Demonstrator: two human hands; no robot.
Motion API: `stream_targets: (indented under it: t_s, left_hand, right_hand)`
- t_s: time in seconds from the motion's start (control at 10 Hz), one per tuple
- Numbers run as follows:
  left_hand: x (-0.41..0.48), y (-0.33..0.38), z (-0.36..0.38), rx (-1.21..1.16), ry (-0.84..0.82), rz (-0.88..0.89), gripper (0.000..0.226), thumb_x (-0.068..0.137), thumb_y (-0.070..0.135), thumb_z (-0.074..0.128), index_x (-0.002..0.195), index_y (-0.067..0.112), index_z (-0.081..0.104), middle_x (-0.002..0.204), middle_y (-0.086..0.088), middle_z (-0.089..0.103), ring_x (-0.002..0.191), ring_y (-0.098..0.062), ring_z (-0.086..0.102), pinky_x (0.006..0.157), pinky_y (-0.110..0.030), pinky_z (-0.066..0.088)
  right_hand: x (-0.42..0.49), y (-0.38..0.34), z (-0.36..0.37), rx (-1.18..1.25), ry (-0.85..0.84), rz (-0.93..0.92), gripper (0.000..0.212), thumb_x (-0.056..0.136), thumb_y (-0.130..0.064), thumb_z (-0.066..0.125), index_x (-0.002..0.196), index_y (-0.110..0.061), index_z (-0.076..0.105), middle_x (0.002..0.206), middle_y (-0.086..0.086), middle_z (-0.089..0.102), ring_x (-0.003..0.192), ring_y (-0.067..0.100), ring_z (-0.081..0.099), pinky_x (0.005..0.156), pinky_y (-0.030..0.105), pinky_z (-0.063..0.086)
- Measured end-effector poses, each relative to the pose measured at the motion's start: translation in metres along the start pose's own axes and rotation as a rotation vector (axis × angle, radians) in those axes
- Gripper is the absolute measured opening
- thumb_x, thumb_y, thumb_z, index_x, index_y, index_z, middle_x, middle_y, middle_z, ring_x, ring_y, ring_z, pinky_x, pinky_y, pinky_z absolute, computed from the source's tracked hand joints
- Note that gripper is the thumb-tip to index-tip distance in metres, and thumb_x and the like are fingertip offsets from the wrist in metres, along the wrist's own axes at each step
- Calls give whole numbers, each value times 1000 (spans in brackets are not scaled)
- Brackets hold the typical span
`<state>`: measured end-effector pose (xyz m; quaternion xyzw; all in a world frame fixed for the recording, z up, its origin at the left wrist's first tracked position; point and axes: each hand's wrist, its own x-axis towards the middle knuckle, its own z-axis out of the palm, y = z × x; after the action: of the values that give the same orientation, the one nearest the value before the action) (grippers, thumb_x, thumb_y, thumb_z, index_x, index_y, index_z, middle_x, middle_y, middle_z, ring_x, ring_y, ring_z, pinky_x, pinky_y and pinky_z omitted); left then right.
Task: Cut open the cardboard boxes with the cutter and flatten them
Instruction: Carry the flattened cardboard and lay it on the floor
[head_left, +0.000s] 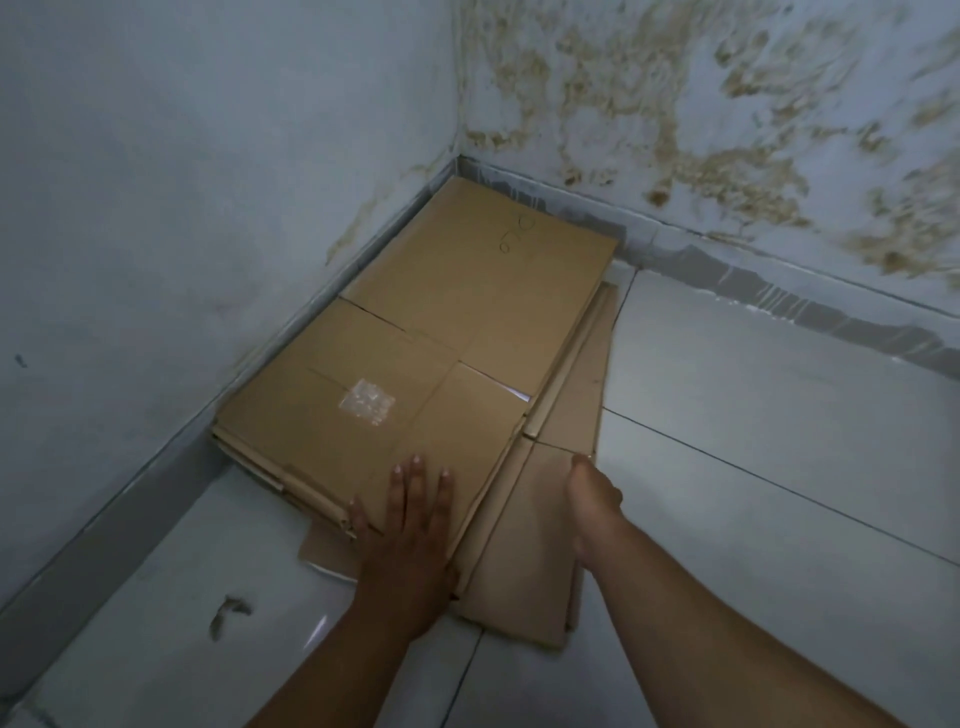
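A pile of flattened brown cardboard boxes lies on the floor in the corner of the room. The top flattened box (441, 332) carries a patch of clear tape and handwritten marks at its far end. My left hand (410, 525) lies flat with spread fingers on its near edge. A lower flattened box (530, 577) sticks out to the right and toward me. My right hand (592, 499) is seen edge-on, its fingertips touching that lower sheet. No cutter is in view.
Stained blue-white walls (208, 156) meet at the corner behind the pile, with a grey skirting (779, 291) along their base. White floor tiles (753, 415) stretch to the right. A small dark scrap (228, 613) lies on the tile at lower left.
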<state>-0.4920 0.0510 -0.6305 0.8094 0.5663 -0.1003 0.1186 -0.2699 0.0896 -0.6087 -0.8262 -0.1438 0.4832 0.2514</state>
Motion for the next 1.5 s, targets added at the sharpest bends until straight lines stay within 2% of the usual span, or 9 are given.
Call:
stream_targets:
  t_s: [0.3, 0.5, 0.6, 0.7, 0.8, 0.9, 1.1, 1.3, 1.5]
  left_hand:
    - [18, 4, 9, 12, -30, -31, 118, 63, 51, 67, 165, 18, 16, 170, -20, 12, 155, -40, 13, 99, -86, 22]
    - [34, 20, -13, -197, -82, -55, 107, 75, 67, 34, 156, 36, -30, 157, 2, -49, 149, -25, -39, 112, -75, -12]
    - [27, 19, -18, -396, 61, -75, 104, 77, 75, 25, 164, 28, -9, 169, 1, -26, 157, -22, -20, 118, -63, -13]
    - [8, 21, -14, -614, 414, -405, 92, 89, 59, 36, 160, 2, 24, 166, -23, 17, 153, -38, 20, 123, -56, 16]
    - [4, 18, -16, -987, 304, -1137, 93, 95, 57, 46, 159, -3, 17, 165, -26, 17, 148, -43, 26, 120, -52, 29]
    - [5, 11, -16, -1318, 98, -1380, 90, 91, 67, 52, 153, 3, 36, 154, -22, 38, 134, -41, 45, 109, -49, 41]
    - [4, -23, -30, -1845, 242, -1143, 70, 87, 66, 58, 136, 15, 62, 132, -8, 67, 114, -29, 64, 104, -45, 50]
    - [-10, -29, -36, -1851, 270, -1104, 47, 96, 53, 53, 126, 19, 68, 130, -7, 68, 117, -26, 61, 96, -38, 47]
    - [9, -31, -48, -2116, 222, -1069, 60, 94, 51, 52, 137, 10, 62, 108, -10, 66, 94, -23, 60, 76, -34, 46]
  right_hand:
    - [-5, 13, 2, 245, -41, -27, 36, 83, -28, 48, 106, -9, 68, 113, 13, 67, 101, 32, 64, 91, 42, 55]
    - [-17, 26, 16, 347, -312, -87, 23, 81, -20, 56, 96, -14, 72, 108, 14, 73, 104, 34, 67, 99, 41, 48]
    - [-8, 29, 14, 351, -319, -47, 50, 78, -27, 61, 126, -16, 65, 122, 9, 70, 117, 27, 64, 107, 42, 47]
    - [-17, 20, 3, 367, -281, 42, 28, 95, -21, 56, 114, 0, 59, 93, 11, 67, 103, 29, 64, 110, 51, 42]
    - [-22, 13, 3, 372, -259, 57, 14, 97, -18, 53, 99, -11, 65, 106, 20, 68, 113, 33, 63, 108, 49, 45]
    - [-12, 15, 17, 340, -274, 7, 38, 85, -30, 57, 115, -9, 66, 122, 18, 66, 107, 26, 64, 104, 46, 50]
    - [-39, -19, 39, 467, -453, 33, 21, 90, -2, 52, 104, -7, 67, 102, 10, 72, 93, 23, 66, 90, 35, 55]
    - [-47, -17, 43, 585, -360, 41, 16, 93, -14, 54, 100, -11, 68, 88, 5, 70, 81, 20, 65, 71, 29, 54]
    - [-62, -33, 49, 295, -477, 0, 57, 98, -49, 49, 149, -22, 43, 150, -5, 45, 141, 20, 40, 119, 42, 29]
